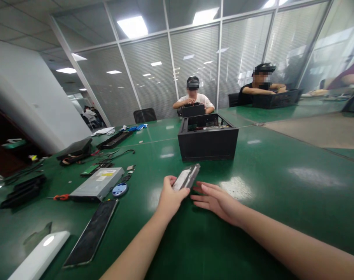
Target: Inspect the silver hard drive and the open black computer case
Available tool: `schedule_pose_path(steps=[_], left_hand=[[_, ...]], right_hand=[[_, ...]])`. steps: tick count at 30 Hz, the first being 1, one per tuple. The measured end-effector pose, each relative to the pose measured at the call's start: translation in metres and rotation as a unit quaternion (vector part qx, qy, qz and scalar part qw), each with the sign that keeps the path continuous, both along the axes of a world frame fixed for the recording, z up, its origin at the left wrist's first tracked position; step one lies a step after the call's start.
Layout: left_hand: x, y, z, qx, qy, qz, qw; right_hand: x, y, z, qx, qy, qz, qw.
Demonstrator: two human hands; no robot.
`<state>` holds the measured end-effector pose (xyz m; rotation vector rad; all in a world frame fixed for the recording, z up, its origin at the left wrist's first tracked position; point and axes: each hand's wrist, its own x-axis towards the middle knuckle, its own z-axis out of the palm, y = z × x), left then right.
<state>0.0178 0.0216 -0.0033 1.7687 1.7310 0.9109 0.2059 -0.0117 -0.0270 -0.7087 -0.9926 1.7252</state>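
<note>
My left hand (171, 196) is closed around a hard drive (186, 177), a flat grey metal block with a pale label, held tilted above the green table (171, 249). Just to the right of the drive is my right hand (216, 198), its fingers apart and nothing in them. Beyond both hands stands a black computer case (209, 144), its top side uncovered and some inner parts showing. What lies deeper in the case is hidden by its walls.
On the left lie an optical drive (98, 182), an orange-handled screwdriver (61, 197), a blue round container (120, 189), a dark phone (92, 233) and a white object (41, 256). Cables and black parts lie farther back. Two people sit at cases across the table; another is at far right.
</note>
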Motion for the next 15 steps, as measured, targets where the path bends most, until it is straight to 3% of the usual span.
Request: schedule_pose_path(steps=[4, 8, 15], left_hand=[[0.025, -0.031, 0.002, 0.120, 0.047, -0.103, 0.986], [0.019, -0.035, 0.007, 0.136, 0.029, -0.168, 0.976], [0.011, -0.025, 0.012, 0.100, -0.045, -0.145, 0.983]], right_hand=[[-0.006, -0.005, 0.001, 0.008, 0.085, -0.017, 0.996], [0.007, 0.005, 0.001, -0.030, 0.098, -0.049, 0.994], [0.019, 0.017, 0.002, -0.154, 0.100, -0.067, 0.981]])
